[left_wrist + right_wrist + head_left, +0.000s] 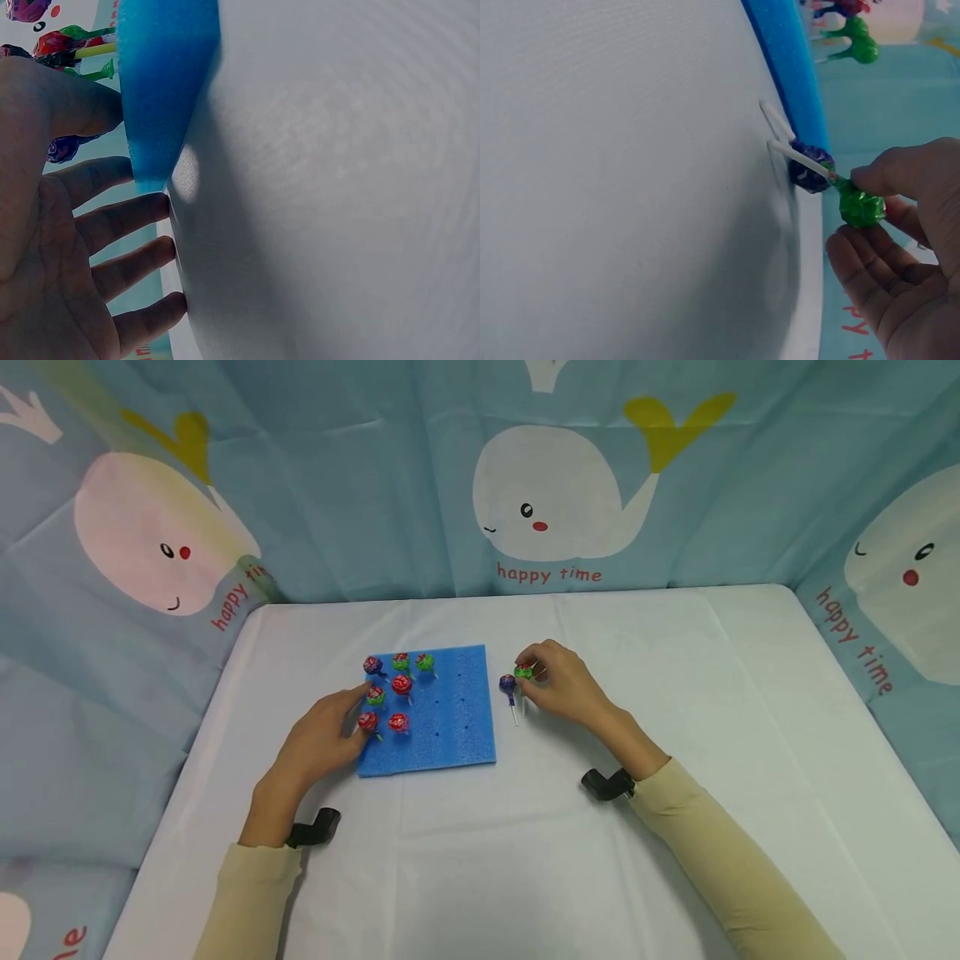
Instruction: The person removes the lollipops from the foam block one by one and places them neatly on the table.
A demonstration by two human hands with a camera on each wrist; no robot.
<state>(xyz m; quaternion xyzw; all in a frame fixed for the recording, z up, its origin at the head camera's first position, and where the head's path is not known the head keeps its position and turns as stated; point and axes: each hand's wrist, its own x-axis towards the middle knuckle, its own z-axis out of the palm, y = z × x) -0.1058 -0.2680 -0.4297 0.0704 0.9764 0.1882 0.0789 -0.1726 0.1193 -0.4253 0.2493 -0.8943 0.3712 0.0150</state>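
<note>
In the head view a blue foam board (450, 693) lies on the table. Several wrapped lollipops stand upright in its left part, among them a red lollipop (402, 684) and a green lollipop (425, 662). My left hand (321, 732) rests at the board's left edge. Its thumb and fingers (124, 223) are fairly straight and touch the foam's side and the tabletop. Right of the board, my right hand (564, 687) pinches a green lollipop (861, 204) by its wrapped head, stick pointing down and away. Beside it a purple lollipop (507, 683) lies on the table.
A white cloth covers the table (480, 860). Small holes dot the board's right part. A blue curtain (360, 485) with whale prints hangs behind and at the sides. A black wrist camera (607, 784) sits on each forearm.
</note>
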